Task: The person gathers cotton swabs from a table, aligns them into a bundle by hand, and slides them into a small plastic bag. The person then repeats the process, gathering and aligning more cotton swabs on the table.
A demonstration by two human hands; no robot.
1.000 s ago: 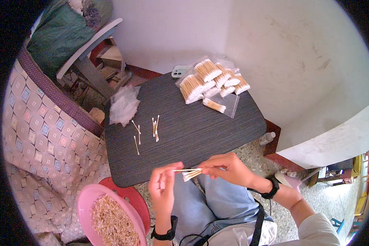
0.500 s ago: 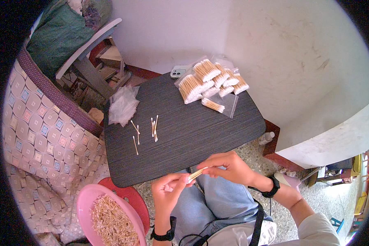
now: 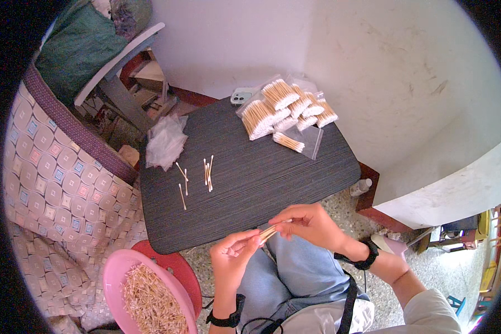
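Note:
A few cotton swabs (image 3: 268,234) are held between my two hands, just off the table's near edge and above my lap. My left hand (image 3: 234,251) pinches their lower left end between thumb and fingers. At the upper right end, my right hand (image 3: 309,225) closes its fingertips on the same small bunch. The fingers cover both ends, so how many swabs there are is hard to tell. Several loose cotton swabs (image 3: 208,173) lie scattered on the left part of the dark table (image 3: 250,189).
Bags packed with cotton swabs (image 3: 273,114) are piled at the table's far right, beside a phone (image 3: 241,96). Flat clear bags (image 3: 167,142) lie at the far left. A pink basin (image 3: 112,278) of loose swabs rests on a red stool (image 3: 190,275) at lower left.
My left hand has shifted slightly right and up along the bunch, nearer my right hand. The right hand has barely moved and keeps its grip.

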